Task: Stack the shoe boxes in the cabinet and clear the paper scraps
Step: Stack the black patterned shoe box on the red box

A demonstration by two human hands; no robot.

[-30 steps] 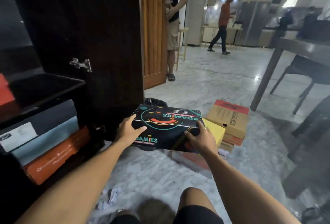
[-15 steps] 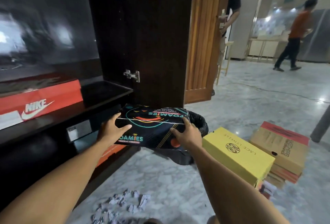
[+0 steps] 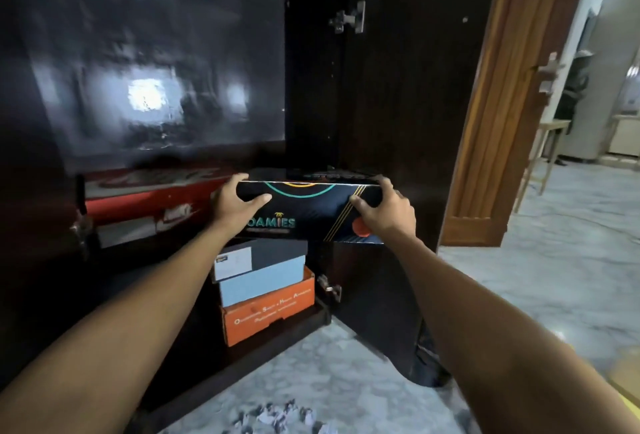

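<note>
A black shoe box (image 3: 308, 210) with teal lettering is held level at the front of the dark cabinet's (image 3: 145, 63) upper shelf. My left hand (image 3: 232, 203) grips its left end and my right hand (image 3: 386, 214) grips its right end. To its left on that shelf lies a red shoe box (image 3: 138, 198). Below, three boxes are stacked: a dark one with a white label (image 3: 259, 257), a light blue one (image 3: 263, 283) and an orange one (image 3: 268, 312) at the bottom. Torn paper scraps (image 3: 280, 418) lie on the marble floor in front.
The cabinet's door (image 3: 408, 104) stands open to the right of the box. Behind it is a wooden room door (image 3: 512, 115). A black bag (image 3: 427, 361) sits on the floor by the cabinet door. A person stands in the far room at the right edge.
Both hands have lifted the black box from low beside the cabinet up to the upper shelf. The view has turned left, and the yellow and brown boxes have left the frame.
</note>
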